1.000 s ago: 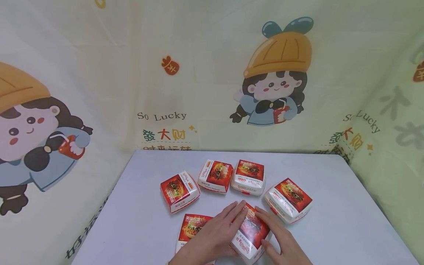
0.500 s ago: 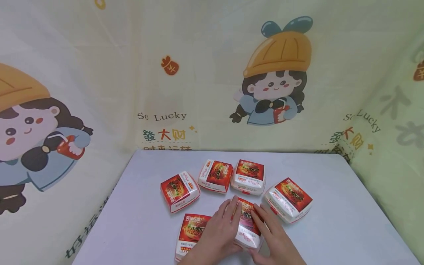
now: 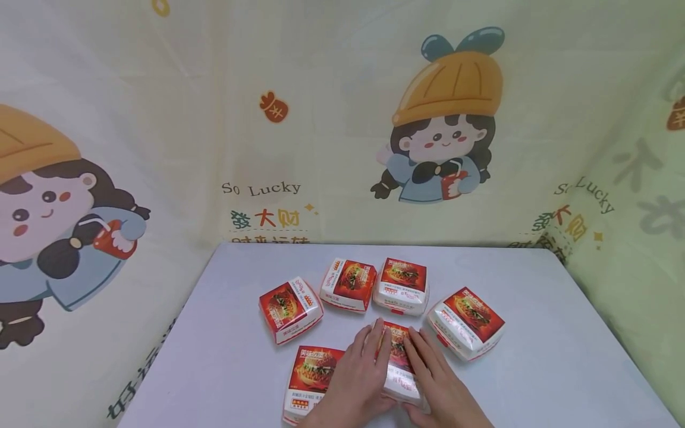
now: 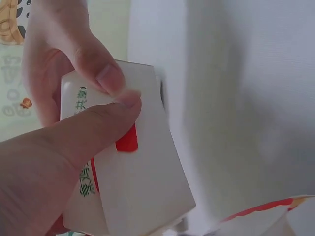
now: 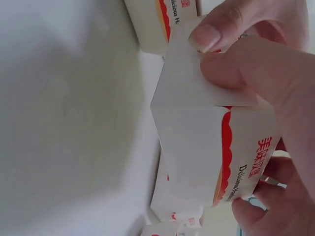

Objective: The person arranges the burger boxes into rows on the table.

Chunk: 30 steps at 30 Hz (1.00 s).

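Burger box (image 3: 400,375) shifted fwd, bit L, gripped btwn L hand (image 3: 357,377) & R hand (image 3: 440,380), 2nd box (image 3: 310,375) by L hand

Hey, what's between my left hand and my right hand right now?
A burger box: the head view shows its printed top between your left hand and right hand, and the wrist views show both hands touching it.

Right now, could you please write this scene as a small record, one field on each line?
Left hand: grips burger box at its left
Right hand: grips it at its right
Thumbs: close together, near its red tab
Neighbouring box: partly hidden by left hand
Far boxes: four, beyond the hands
Surface: pale table
Backdrop: pale cloth with cartoon prints
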### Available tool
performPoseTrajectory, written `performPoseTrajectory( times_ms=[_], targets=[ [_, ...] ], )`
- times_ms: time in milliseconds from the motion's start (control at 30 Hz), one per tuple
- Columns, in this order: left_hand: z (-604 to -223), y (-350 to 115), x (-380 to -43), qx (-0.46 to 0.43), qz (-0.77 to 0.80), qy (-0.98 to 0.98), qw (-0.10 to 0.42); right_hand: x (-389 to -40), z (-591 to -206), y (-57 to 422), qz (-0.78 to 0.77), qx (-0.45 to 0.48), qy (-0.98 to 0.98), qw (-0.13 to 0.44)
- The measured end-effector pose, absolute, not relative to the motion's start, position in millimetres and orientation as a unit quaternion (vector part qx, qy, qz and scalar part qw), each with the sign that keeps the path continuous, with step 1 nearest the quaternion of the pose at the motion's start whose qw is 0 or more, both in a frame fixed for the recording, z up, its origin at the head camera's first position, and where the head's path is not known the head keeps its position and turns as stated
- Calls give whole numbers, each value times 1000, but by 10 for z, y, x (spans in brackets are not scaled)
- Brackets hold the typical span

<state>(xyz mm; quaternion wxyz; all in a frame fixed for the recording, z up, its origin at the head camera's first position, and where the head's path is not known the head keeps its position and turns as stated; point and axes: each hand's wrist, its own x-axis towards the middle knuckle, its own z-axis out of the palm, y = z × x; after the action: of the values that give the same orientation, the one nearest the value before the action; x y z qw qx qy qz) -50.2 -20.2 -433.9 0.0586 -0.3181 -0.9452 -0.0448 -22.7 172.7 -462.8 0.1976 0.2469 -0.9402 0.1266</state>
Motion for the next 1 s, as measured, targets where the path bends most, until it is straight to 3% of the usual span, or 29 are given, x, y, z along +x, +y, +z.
performPoseTrajectory(
  times_ms=[167, 400, 900, 1000],
  targets=[
    [-4372, -234, -495, -347, -38, -932, 94, -221, -4625, 1763, 140, 248, -941, 185],
    [-4409, -245, -473, -366, -42, -927, 66, -226, -4671, 1813, 172, 287, -924, 186],
    [-4691, -175, -345, -347, -14, -929, 131, -188, -4947, 1835, 178, 315, -913, 187],
    [-4723, -175, -329, -345, -15, -931, 117, -182, -4982, 1832, 181, 318, -911, 190]
  ],
)
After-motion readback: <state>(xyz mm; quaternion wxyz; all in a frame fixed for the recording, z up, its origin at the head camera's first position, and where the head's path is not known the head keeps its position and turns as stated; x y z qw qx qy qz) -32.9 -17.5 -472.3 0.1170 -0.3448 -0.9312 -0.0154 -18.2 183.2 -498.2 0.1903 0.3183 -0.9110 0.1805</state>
